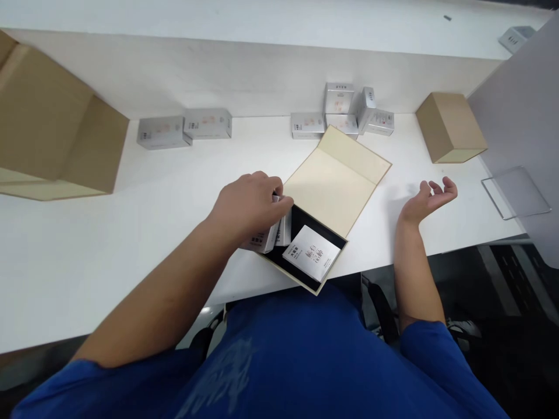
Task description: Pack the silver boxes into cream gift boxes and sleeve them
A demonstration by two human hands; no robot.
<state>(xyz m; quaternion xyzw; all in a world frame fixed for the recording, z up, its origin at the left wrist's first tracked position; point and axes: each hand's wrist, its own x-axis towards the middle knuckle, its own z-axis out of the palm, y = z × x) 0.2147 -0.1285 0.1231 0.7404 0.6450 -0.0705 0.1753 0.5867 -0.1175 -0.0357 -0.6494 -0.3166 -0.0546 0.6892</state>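
A cream-lined gift box (pixel 336 186) with a black inside lies opened on the white table, its lid folded back away from me. In its right part rests a flat silver-white carton (pixel 311 254) with dark printing. My left hand (pixel 251 205) is closed over the box's left side, its fingers gripping a silver carton (pixel 262 240). Another silver carton (pixel 285 228) shows just beside it; part of both is hidden under the hand. Over the table on the right, my right hand (pixel 430 201) is held up with loosely curled, parted fingers and nothing in them.
Silver cartons (pixel 163 132) stand along the back panel at left, and several more cartons (pixel 308 125) cluster behind the lid. Tan boxes stand at far left (pixel 56 128) and back right (pixel 454 125). A side panel (pixel 524 116) bounds the right; one carton (pixel 515 39) sits on the shelf.
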